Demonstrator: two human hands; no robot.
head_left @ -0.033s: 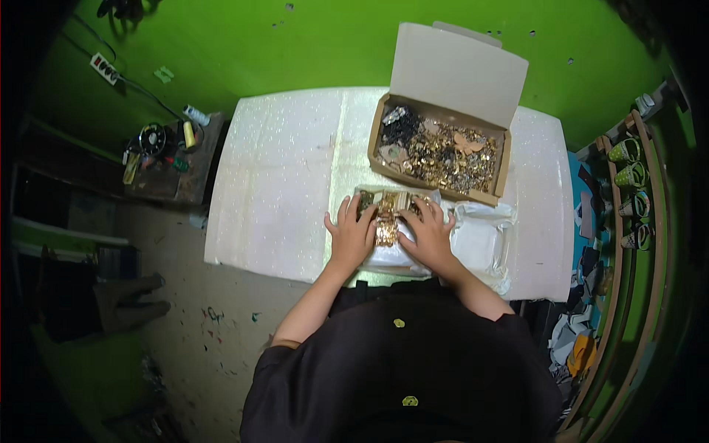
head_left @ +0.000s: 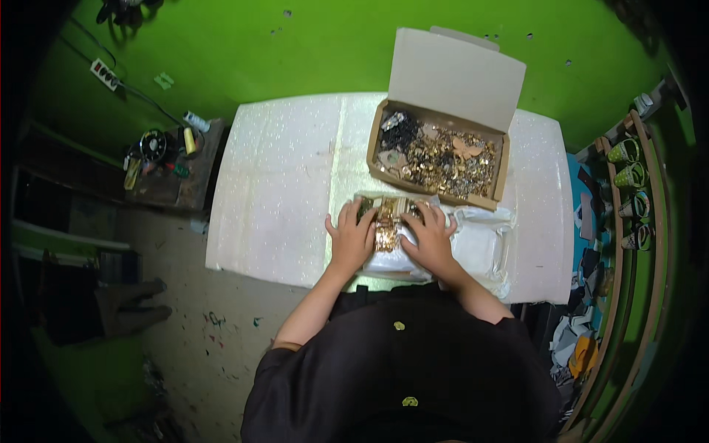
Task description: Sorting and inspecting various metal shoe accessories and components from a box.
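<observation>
Both my hands rest over a small white-lined box (head_left: 395, 264) at the near edge of the table. Inside it lie shiny gold metal pieces (head_left: 385, 240), grouped in rows, with darker pieces toward the sides. My left hand (head_left: 352, 241) lies at the box's left side, fingers apart, their tips touching the pieces. On the opposite side my right hand (head_left: 430, 240) also has its fingers spread, with the tips on the contents and the thumb near the middle. Just beyond stands an open cardboard box (head_left: 377, 171) holding many loose gold, silver and black bits (head_left: 439, 159).
A white-lined tray (head_left: 480, 247) sits right of my right hand. The cardboard lid (head_left: 454, 74) stands raised against the green wall. Glittery white cloth covers the table (head_left: 273, 177). A small side table (head_left: 166, 184) with thread spools is at left; a rack with sandals (head_left: 626, 176) is at right.
</observation>
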